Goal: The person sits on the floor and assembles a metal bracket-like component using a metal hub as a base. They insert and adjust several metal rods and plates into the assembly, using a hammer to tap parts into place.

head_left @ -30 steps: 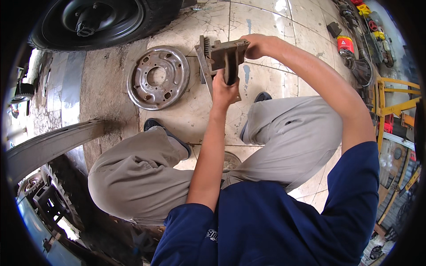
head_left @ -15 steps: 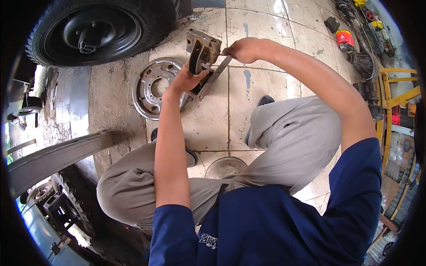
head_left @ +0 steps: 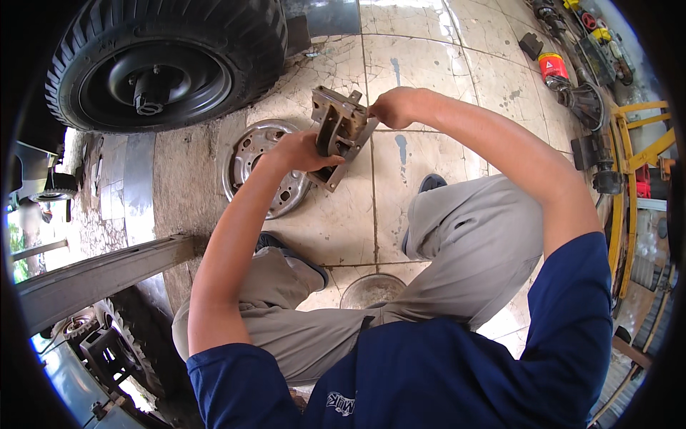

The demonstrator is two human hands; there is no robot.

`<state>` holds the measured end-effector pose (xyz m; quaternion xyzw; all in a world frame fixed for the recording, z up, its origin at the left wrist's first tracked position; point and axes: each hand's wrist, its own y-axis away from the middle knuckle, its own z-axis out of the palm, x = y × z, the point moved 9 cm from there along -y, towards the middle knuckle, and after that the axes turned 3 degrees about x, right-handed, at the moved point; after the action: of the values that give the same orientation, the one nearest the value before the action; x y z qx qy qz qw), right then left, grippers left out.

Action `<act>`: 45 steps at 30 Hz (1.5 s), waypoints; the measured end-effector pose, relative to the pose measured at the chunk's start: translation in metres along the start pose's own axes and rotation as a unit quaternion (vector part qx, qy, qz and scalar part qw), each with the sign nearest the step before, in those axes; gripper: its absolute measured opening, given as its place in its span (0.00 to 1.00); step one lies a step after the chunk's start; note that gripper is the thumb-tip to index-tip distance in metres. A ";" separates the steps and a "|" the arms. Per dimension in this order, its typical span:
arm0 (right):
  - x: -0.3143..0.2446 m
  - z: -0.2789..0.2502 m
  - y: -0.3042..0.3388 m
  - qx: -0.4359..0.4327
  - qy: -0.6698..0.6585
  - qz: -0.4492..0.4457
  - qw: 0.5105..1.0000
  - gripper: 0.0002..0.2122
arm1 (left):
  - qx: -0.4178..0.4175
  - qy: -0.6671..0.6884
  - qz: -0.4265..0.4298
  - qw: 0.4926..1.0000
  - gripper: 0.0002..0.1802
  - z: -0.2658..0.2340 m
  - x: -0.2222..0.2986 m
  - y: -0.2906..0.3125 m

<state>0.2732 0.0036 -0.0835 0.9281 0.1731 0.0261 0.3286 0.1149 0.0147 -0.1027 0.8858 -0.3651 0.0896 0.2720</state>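
Observation:
A worn brown metal bracket, with flat plates and a straight side bar, is held up over the tiled floor between both hands. My left hand is wrapped round its lower left part, the thumb lying across the inside. At the bracket's right side, my right hand has its fingers closed on the upper end of the bar; their tips are partly hidden. Below and left of the bracket, a bare steel wheel rim lies flat on the floor, partly covered by my left hand and forearm.
A large black tyre on a wheel stands at the upper left. A grey metal beam juts in from the left. A round metal dish sits between my legs. On the right are a red can and a yellow frame.
The bracket has turned more upright and shifted slightly right and lower in view. My left elbow has swung outward to the left. Both hands keep their hold.

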 end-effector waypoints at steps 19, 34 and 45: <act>-0.020 -0.010 -0.011 0.104 0.042 -0.022 0.993 0.14 | 0.336 -0.134 0.197 0.911 0.20 -0.171 0.066 0.078; -0.032 0.049 -0.025 0.192 0.030 -0.129 0.972 0.16 | 0.207 -0.199 0.291 0.913 0.19 -0.120 0.112 0.059; -0.041 0.054 -0.024 0.095 0.195 -0.100 0.971 0.25 | -0.030 0.113 0.114 0.987 0.16 -0.109 0.040 0.106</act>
<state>0.2359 -0.0254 -0.1384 0.9101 0.3270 0.1574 0.2002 0.0737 -0.0120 0.0466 0.8143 -0.4330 0.2084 0.3257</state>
